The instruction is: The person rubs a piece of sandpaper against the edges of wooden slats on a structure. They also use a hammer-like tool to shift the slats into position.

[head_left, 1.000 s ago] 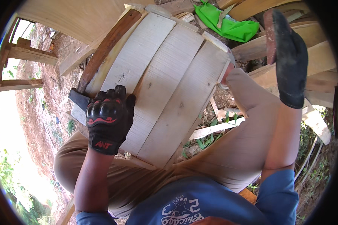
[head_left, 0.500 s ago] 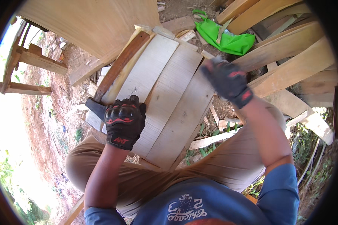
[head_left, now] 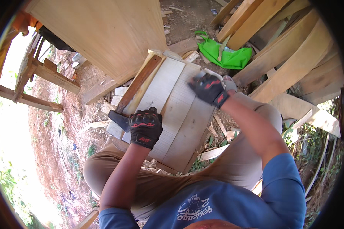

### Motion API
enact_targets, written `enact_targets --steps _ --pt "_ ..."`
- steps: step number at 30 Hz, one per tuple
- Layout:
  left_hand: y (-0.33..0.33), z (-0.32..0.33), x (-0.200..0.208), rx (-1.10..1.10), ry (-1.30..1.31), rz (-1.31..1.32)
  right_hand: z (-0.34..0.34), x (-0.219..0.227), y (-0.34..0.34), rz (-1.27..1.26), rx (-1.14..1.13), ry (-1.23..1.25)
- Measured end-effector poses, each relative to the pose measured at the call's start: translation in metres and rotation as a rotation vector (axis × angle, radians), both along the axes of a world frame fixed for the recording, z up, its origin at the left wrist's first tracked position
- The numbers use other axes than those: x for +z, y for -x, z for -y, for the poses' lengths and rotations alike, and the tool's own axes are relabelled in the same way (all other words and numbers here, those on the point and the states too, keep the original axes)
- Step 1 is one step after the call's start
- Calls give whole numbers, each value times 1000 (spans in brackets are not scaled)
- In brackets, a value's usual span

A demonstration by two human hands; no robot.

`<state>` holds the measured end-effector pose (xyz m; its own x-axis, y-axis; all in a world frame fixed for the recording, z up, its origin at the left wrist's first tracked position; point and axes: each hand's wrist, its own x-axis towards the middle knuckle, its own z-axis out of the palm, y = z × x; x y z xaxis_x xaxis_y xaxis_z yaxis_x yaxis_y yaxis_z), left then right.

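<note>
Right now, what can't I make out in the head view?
Head view, right gloved hand: motion blurs its fingers, and its back hides anything between palm and wooden planks.
Head view, left gloved hand: its back hides the palm, so its grip can't be told.
Head view, wooden-handled tool: the left glove hides where its black head ends.
Head view, green bag: its fabric hides most contents.

Pale boards lay side by side

The black-gloved left hand was at their left side, just beside a wooden-handled tool. The gloved right hand, partly blurred, was over their far right. A green bag lay beyond.
</note>
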<state>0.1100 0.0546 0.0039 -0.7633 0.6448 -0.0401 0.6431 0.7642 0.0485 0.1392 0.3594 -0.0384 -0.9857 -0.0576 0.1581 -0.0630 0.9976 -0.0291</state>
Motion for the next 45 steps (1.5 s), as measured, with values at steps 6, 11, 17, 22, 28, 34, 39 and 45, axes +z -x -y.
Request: enact_targets --steps 6,11,17,22,28,34,39,45 --pt "3 0 -3 -9 -27 17 76 14 -17 0 329 15" --pt "6 2 -1 -19 -60 75 6 17 28 47 73 9" --pt "8 -1 -1 2 -9 81 43 38 0 231 613 -222" --pt "3 -7 5 -25 51 66 9 -5 37 127 208 -96" --pt "3 -5 -1 16 48 88 23 31 48 139 199 -106" --pt "10 -9 7 4 42 113 67 19 35 51 592 -66" --pt "12 -3 5 -19 -6 146 27 24 59 150 386 -98" --pt "26 -2 21 87 -177 290 0 59 63 386 36 782"
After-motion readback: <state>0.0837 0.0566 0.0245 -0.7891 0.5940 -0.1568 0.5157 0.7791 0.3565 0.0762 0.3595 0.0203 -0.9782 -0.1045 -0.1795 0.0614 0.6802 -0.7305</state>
